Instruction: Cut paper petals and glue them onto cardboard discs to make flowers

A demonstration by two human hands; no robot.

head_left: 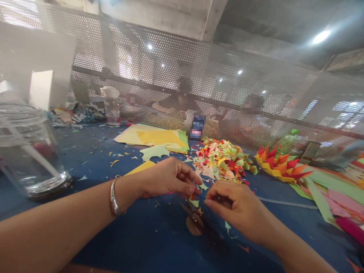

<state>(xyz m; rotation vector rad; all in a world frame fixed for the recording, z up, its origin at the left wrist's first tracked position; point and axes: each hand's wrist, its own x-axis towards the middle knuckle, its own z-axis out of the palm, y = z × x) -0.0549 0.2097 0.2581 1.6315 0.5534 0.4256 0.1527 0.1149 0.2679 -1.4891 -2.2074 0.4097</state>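
Note:
My left hand (167, 177), with a silver bangle on its wrist, is closed in a pinch over the blue table (119, 235). My right hand (231, 204) is closed in a pinch too, its fingertips almost touching those of the left. Between them is something small and thin that I cannot make out, next to a scrap of red paper. Just below the fingertips lies a pair of scissors (193, 218). A heap of small folded paper pieces (224, 157) in red, green, yellow and pink lies just beyond my hands.
A clear glass jar (31, 151) stands at the left. Yellow and green paper sheets (155, 138) lie at the back, orange and red folded paper points (280, 165) and paper strips at the right. A perforated screen (199, 83) closes the far side, with people behind it.

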